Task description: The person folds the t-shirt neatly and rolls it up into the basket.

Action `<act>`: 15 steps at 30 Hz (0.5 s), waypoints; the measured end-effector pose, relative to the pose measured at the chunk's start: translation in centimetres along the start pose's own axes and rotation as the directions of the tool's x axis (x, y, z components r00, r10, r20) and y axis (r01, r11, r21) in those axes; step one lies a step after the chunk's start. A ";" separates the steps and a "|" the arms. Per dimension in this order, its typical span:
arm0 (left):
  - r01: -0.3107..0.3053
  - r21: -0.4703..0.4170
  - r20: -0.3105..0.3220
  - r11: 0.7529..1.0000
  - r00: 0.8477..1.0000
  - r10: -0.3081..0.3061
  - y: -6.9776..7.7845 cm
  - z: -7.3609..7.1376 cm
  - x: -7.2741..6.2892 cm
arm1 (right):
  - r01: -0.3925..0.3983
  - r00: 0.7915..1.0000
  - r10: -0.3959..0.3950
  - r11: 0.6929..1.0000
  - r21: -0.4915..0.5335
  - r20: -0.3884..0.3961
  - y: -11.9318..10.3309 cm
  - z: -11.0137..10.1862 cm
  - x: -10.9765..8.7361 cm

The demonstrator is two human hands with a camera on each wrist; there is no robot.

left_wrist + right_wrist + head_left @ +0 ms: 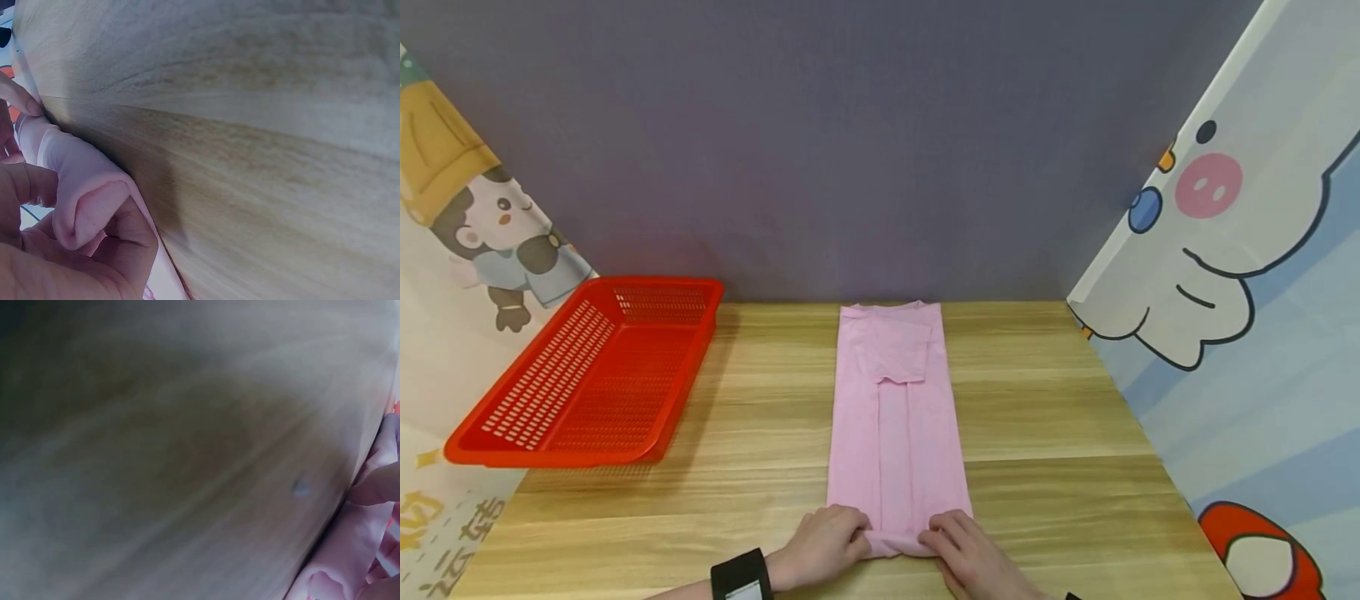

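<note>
A pink shirt (893, 433) lies folded into a long narrow strip on the wooden table, its sleeve folded across near the far end. The near end is turned up into a small roll. My left hand (827, 542) grips the left end of that roll; in the left wrist view the fingers curl round the rolled pink cloth (94, 181), thumb on the near side. At the roll's right end, my right hand (973, 557) pinches the fabric, and the right wrist view has its thumb (375, 484) pressed against the rolled cloth (350, 544).
A red plastic basket (700, 367) with slotted sides stands at the table's left. Behind the table (1037, 392) rises a grey panel (880, 150). Cartoon-printed sheets (1285, 333) border the right and left sides.
</note>
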State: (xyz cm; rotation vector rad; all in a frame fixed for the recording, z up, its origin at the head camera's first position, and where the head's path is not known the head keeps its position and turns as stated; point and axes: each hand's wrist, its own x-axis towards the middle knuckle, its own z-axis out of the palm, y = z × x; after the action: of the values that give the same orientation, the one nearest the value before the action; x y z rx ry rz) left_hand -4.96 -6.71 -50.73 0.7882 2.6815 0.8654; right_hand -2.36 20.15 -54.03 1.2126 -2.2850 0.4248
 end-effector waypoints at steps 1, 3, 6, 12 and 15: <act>0.002 -0.005 0.003 1.000 1.000 -0.002 0.0 0.0 0.0 | 0.006 1.000 -0.006 1.000 0.001 0.002 0.0 0.0 0.0; 0.009 -0.018 0.011 1.000 1.000 -0.008 0.0 0.0 0.1 | 0.011 1.000 -0.011 1.000 0.009 0.009 0.0 0.1 -0.1; 0.019 -0.035 0.025 0.999 1.000 -0.018 0.0 -0.1 0.1 | 0.001 1.000 -0.001 0.998 0.069 0.005 0.1 0.1 -0.3; -0.161 0.175 -0.012 0.971 0.986 0.165 -0.3 0.2 -0.2 | -0.104 0.995 0.097 0.938 0.332 0.037 0.4 -0.1 -0.1; -0.347 0.444 -0.067 0.826 0.906 0.417 -0.6 0.5 -0.6 | -0.187 0.982 0.156 0.884 0.428 0.106 0.7 -0.3 0.2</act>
State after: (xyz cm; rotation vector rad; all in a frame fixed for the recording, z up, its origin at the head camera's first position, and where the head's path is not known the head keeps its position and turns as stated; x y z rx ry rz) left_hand -4.52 -7.19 -51.45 1.4568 2.9507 0.4213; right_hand -2.89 20.55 -53.67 1.2430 -2.4455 1.0234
